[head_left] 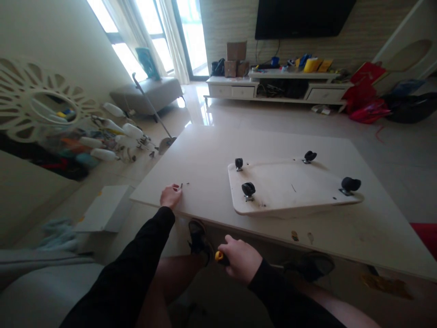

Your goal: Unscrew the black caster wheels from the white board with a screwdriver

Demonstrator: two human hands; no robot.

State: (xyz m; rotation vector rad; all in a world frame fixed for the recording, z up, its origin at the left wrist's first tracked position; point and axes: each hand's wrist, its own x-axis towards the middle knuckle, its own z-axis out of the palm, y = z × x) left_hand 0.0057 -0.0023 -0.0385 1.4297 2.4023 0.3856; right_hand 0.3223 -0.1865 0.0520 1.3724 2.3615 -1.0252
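My left hand (170, 197) rests near the left front edge of the white table (205, 157), its fingertips pinched at a small dark screw (181, 186). Just beyond it lies another small dark screw (187, 183). Below the table's front edge, my right hand (241, 258) is wrapped round a screwdriver (222, 258) with a yellow and black handle; a thin shaft appears past the wrist. To the right, a white board (273, 182) with rounded corners lies on the table, black caster wheels (248, 190) standing up at its corners. Small loose pieces (262, 205) lie by the front left caster.
A yellowish tag (295, 235) and a small key-like piece (310, 237) lie near the table's front edge. A white box (104, 208) stands left of the table. A long-handled dustpan (167, 145) is beyond the left edge. My legs and shoes are underneath.
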